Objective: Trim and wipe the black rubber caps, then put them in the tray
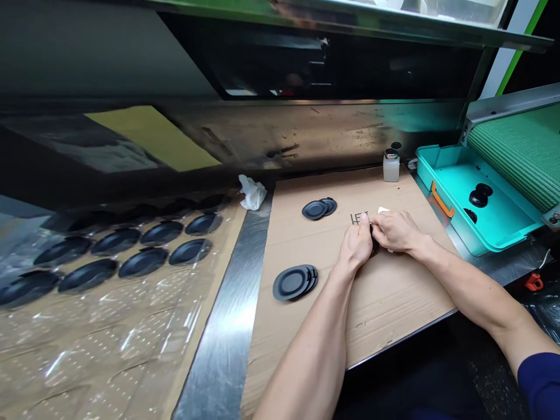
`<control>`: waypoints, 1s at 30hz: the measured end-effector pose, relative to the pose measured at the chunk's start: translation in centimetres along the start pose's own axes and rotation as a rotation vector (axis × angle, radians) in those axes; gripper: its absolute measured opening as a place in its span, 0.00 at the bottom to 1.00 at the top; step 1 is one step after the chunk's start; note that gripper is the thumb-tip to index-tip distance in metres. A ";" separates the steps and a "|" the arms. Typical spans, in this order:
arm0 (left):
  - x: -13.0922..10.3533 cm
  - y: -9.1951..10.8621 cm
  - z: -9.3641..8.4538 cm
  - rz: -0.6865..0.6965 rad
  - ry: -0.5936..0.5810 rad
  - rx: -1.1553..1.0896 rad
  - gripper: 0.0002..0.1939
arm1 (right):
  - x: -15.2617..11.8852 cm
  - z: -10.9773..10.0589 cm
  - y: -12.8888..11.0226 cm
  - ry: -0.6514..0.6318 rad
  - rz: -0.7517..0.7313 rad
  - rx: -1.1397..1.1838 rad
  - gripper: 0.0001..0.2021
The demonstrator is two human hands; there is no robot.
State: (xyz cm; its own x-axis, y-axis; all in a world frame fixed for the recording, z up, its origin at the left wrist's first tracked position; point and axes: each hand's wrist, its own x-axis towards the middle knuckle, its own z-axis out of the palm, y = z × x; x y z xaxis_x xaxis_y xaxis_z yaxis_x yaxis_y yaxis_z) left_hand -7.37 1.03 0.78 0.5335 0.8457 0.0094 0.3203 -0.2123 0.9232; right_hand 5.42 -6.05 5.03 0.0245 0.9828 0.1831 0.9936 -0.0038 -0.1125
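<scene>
Rows of black discs (131,256) are laid out under clear film at far left. On the cardboard sheet (385,303) covering the tabletop, a stack of discs (295,282) is seen left of the hands, a smaller pair (319,207) behind it.

The left hand (356,245) and right hand (396,230) are brought together, fingertips touching, both curled shut on a small dark part (374,244) pinched between them. The part is mostly hidden; its long axis and facing cannot be told. It sits directly between the hands, neither clearly nearer. A small bottle (391,165) stands behind. At right, a teal tray (503,224) holds dark pieces (480,195).
</scene>
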 end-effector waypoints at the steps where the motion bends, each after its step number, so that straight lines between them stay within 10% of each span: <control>1: 0.0 0.0 0.1 -0.007 0.003 -0.017 0.38 | 0.0 0.1 0.1 -0.001 0.003 -0.001 0.14; 30: 0.4 -0.2 0.5 -0.192 0.009 -0.292 0.36 | 0.3 1.0 0.7 0.050 0.043 0.104 0.12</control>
State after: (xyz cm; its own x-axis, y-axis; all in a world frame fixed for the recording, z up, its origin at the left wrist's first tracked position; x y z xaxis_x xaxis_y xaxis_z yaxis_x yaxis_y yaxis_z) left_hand -6.82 1.10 0.43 0.4784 0.8609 -0.1731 0.1756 0.0993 0.9794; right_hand 6.06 -5.60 4.03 0.0752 0.9717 0.2237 0.9748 -0.0244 -0.2219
